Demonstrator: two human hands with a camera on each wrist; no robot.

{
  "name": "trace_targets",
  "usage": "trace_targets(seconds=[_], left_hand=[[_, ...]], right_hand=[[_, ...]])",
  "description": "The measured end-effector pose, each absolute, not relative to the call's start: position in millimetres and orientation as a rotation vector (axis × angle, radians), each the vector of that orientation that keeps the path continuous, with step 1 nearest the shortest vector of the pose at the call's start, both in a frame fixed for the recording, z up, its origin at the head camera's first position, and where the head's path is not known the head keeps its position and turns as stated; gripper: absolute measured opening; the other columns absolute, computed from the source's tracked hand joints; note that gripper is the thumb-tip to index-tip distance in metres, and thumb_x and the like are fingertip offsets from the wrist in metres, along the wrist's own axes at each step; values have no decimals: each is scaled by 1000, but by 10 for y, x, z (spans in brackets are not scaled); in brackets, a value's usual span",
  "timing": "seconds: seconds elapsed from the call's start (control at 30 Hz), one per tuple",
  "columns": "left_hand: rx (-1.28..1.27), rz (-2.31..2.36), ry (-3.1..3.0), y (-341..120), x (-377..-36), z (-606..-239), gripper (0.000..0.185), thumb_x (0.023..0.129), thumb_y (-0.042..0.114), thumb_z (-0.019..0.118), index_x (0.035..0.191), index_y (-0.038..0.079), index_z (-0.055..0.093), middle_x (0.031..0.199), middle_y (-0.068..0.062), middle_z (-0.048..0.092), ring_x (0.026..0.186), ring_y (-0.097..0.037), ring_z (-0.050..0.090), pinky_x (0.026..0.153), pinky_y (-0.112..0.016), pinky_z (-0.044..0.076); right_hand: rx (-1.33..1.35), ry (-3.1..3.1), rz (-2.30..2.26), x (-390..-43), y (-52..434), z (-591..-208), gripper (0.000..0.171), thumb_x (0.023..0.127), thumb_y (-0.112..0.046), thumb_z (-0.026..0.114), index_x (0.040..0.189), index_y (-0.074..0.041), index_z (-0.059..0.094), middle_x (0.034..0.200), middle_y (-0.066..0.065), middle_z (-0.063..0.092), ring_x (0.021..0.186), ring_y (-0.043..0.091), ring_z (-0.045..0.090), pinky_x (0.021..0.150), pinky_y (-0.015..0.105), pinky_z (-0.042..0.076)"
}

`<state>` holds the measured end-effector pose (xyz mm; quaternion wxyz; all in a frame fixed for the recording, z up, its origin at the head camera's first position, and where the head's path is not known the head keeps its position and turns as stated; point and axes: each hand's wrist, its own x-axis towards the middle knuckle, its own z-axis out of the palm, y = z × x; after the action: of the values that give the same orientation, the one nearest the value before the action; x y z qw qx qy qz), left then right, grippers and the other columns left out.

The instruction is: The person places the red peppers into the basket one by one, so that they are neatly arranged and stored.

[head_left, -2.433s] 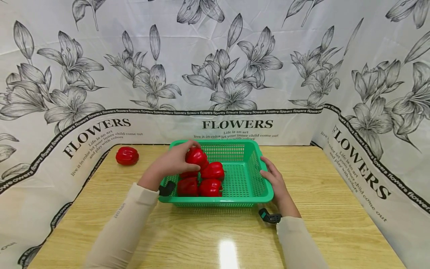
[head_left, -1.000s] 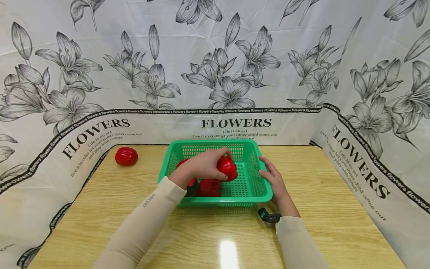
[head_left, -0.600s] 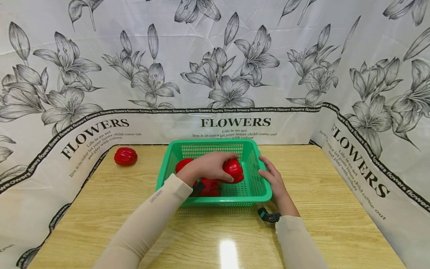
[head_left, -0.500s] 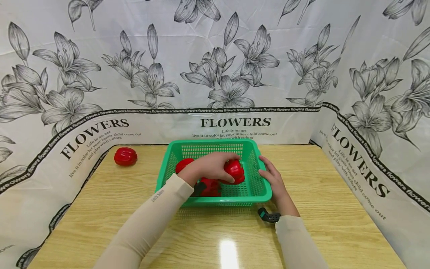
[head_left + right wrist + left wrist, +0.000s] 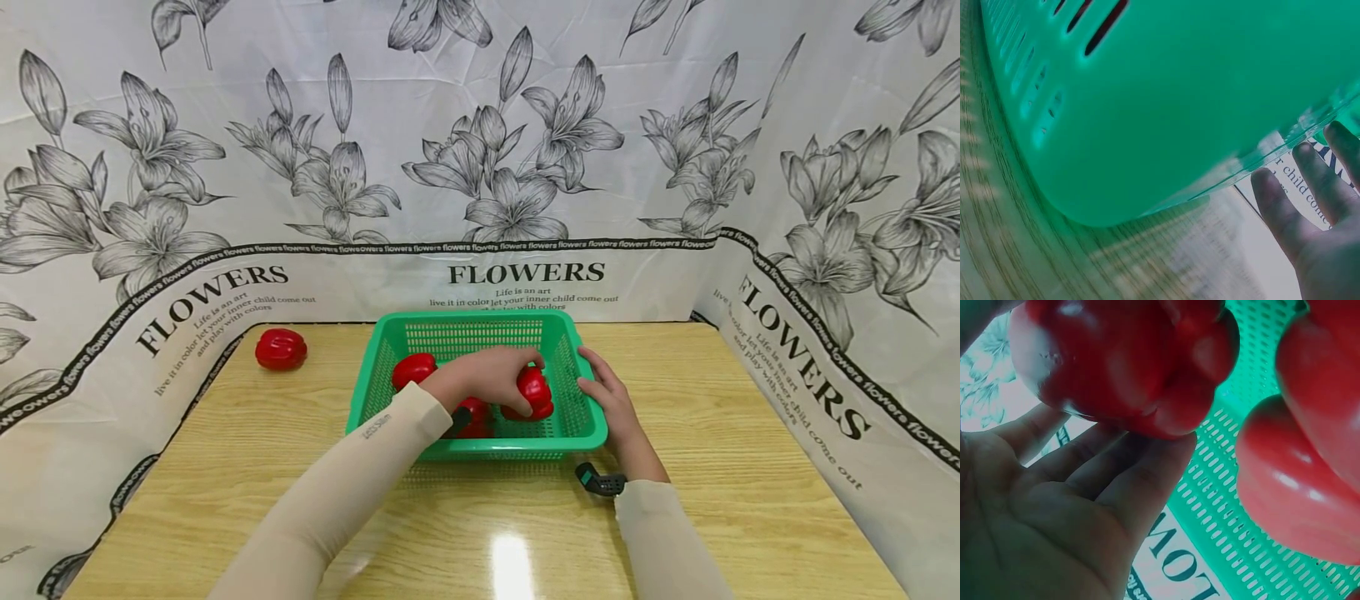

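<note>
My left hand (image 5: 495,375) reaches into a green plastic basket (image 5: 480,445) and grips a red bell pepper (image 5: 536,392), thumb on the near side and fingers over the far side. In the left wrist view the fingers lie along the underside of this pepper (image 5: 1129,362). Two more peppers show in the basket: one at the back left (image 5: 415,372), and another (image 5: 474,423) partly behind the left wrist. Others may be hidden beneath the arm. My right hand (image 5: 617,408) rests against the basket's right side, its fairly straight fingers (image 5: 1319,178) at the rim.
A single red bell pepper (image 5: 281,349) lies outside the basket at the back left of the wooden table (image 5: 750,467). A white cloth (image 5: 480,200) with printed flowers hangs close behind the basket and along both sides.
My left hand has carried the pepper from the basket's back left over to its right side, lowering it slightly most recently. The right hand has kept its place at the basket's side.
</note>
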<state>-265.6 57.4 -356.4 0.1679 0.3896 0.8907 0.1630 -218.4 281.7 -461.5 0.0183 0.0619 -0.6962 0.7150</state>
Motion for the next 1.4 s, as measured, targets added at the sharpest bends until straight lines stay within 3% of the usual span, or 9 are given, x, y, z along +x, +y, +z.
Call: trace_targets(seconds=[0.6,1.4], left_hand=[[1073,328,2441,717,-2688,-3723,66,79,31,77,136,19,47,107,5,61,94,-12,56,73,-28,50],[1083,159,2406,759,-2675,-3788,66,78,38,79,134,20,49,111,3,62,96,-13,56,81,-27,49]], right_hand=[[187,-2175,2219,-2196,2822,-4608,54,103,-24,44,153,-20,26,161,5,23,128,18,42,88,24,52],[205,-2176,2219,-2208,2828,-4625,55,102,-23,43,154,-19,24,161,5,20,136,32,34,88,26,51]])
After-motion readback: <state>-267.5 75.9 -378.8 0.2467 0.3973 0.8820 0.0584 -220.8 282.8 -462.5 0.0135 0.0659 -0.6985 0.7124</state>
